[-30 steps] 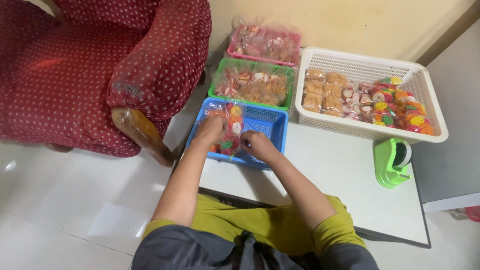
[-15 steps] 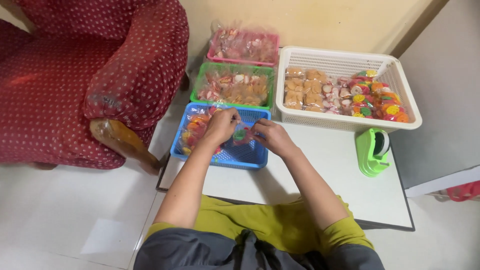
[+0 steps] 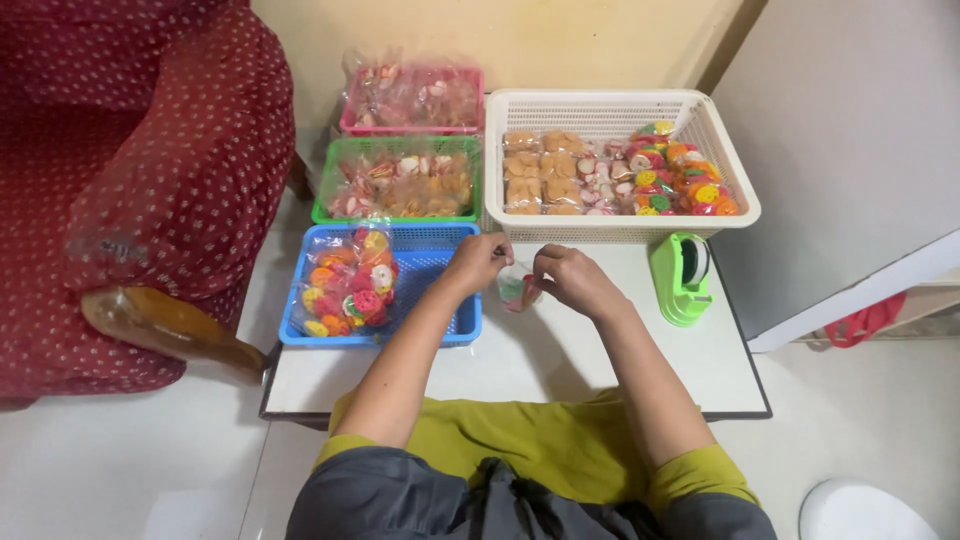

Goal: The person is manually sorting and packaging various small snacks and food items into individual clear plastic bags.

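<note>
Left hand [image 3: 480, 262] and right hand [image 3: 568, 280] pinch a small clear packet [image 3: 516, 291] over the table [image 3: 600, 350]. A blue basket [image 3: 440, 270] sits at nine o'clock. Sealing seems underway.

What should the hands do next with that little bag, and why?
Probably carry the little bag right to the green tape dispenser. Both the left hand and right hand pinch its top over the white table, and a filled bag lies in the blue basket, so sealing seems next.
</note>
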